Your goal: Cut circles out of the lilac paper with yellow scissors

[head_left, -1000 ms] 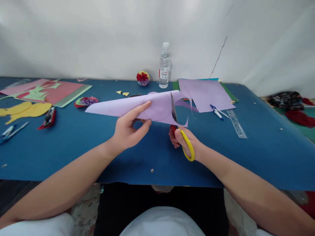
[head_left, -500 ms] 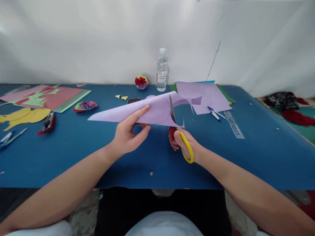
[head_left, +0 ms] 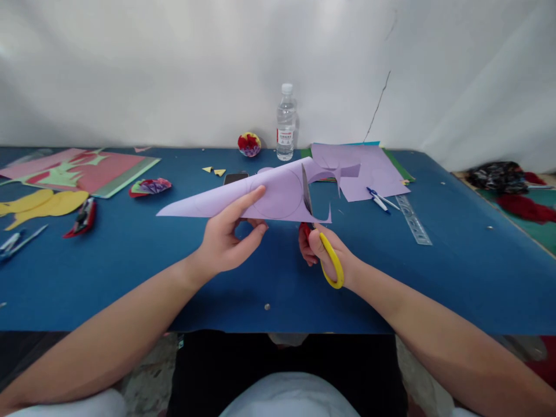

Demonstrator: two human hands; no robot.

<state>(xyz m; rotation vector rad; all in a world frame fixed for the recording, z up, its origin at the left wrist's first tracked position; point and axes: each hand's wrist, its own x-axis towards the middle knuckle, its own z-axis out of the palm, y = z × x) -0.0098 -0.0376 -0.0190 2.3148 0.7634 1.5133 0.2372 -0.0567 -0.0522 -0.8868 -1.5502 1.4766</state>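
Observation:
Above the table, my left hand [head_left: 230,234] grips a sheet of purple paper [head_left: 278,194], thumb below and a finger stretched across its face. Faint drawn circles show on the sheet, and its right side has curved cut edges with a strip hanging off. My right hand [head_left: 324,249] is closed round scissors [head_left: 332,263] with yellow and red handles. Their blades point up and away from me, at the paper just right of a drawn circle. Part of the lower blade is hidden by the sheet.
A water bottle [head_left: 285,124] and a paper ball [head_left: 249,144] stand by the wall. To the right lie purple sheets [head_left: 369,168], a compass [head_left: 379,200] and a clear ruler [head_left: 413,220]. Yellow cut-outs [head_left: 52,204], a red stapler [head_left: 81,218] and coloured sheets [head_left: 108,174] are at left.
The paper has shifted and tilted slightly, its cut strip swinging a little to the right. The scissors have moved slightly right along with it; both hands keep their hold.

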